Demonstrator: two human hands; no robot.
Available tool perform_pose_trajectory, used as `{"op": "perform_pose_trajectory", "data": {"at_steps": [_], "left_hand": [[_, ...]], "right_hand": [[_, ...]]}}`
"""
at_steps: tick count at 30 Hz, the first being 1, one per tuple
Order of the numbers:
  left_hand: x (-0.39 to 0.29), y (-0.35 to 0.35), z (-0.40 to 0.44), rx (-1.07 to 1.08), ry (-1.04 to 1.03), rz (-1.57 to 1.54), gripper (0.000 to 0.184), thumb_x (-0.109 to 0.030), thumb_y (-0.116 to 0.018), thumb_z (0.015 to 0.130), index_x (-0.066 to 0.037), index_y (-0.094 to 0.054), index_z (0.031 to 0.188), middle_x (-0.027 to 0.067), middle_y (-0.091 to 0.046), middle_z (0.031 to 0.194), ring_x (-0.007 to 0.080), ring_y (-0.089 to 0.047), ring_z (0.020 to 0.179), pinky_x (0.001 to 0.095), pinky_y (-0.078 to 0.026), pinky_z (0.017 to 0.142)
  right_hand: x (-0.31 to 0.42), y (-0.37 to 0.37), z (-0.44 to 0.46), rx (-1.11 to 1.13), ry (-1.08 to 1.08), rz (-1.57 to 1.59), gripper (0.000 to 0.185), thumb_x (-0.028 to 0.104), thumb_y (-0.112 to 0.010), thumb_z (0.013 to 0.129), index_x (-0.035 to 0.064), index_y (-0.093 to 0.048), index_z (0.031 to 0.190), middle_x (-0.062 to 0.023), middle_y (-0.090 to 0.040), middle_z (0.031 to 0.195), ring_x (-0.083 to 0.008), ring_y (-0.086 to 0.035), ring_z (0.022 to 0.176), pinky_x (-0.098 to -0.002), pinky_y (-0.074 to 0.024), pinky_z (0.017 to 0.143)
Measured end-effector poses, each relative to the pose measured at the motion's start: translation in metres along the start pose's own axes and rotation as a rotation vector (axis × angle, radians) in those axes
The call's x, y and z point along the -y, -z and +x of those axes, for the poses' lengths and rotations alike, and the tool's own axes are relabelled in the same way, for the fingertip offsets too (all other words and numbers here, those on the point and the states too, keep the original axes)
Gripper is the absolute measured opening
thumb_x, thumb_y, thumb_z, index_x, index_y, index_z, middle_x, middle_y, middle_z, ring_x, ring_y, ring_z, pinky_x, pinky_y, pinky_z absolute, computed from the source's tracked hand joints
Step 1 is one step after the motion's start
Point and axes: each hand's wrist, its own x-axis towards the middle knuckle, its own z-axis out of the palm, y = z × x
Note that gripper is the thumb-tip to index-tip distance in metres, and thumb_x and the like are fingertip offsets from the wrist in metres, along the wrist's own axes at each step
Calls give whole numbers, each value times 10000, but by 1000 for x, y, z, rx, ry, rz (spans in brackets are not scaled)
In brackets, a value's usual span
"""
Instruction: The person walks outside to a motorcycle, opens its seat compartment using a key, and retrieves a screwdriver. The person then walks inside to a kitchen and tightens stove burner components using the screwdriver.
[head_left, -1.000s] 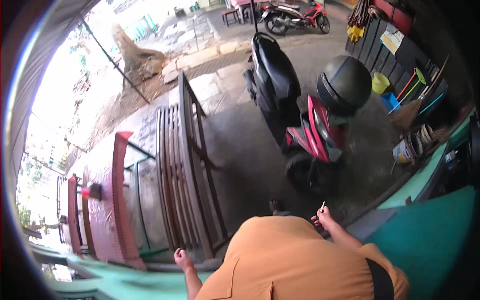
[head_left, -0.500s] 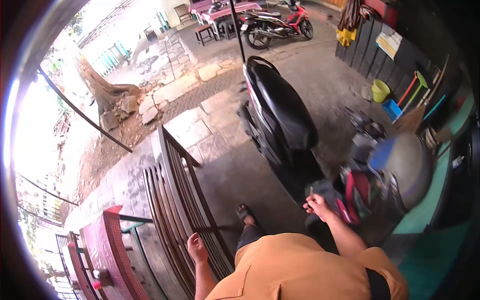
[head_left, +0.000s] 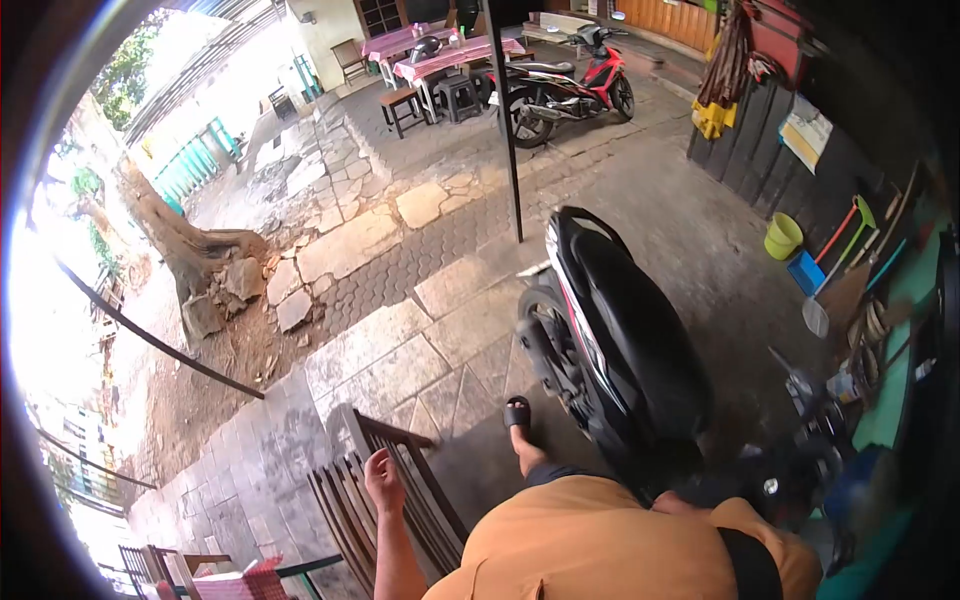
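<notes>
My left hand (head_left: 383, 482) hangs beside the wooden slatted bench (head_left: 380, 450), its fingers loosely bent and nothing visible in it. Low at my right side, my right hand (head_left: 676, 503) shows only in part, close to my shirt; its fingers are hidden. Just ahead stands a black motor scooter (head_left: 635, 320) with a long seat, its rear end near my right hand. My sandalled foot (head_left: 517, 412) is forward on the paving, between the bench and the scooter.
A thin post (head_left: 505, 130) rises beyond the scooter. A red motorcycle (head_left: 580, 90) is parked by a cloth-covered table (head_left: 450, 62). To the right are a yellow-green bucket (head_left: 783, 236) and a blue dustpan (head_left: 805, 272). A tree trunk (head_left: 165, 205) stands left.
I have moved forward past the bench, and the scooter is nearer. My right hand, earlier out front pinching a small thin thing, has dropped back beside my body.
</notes>
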Motion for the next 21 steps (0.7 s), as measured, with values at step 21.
{"op": "perform_pose_trajectory", "data": {"at_steps": [21], "left_hand": [[145,-63,492,-353,630,968,318,-162,-642,757,-26,-671,1043,209,-674,1009,361,-632,988,465,-491,871]], "right_hand": [[725,570,362,-246,313,718,141,130,-556,923,-4,-575,959,-115,-687,744,-154,-627,563,-304,-508,507]]}}
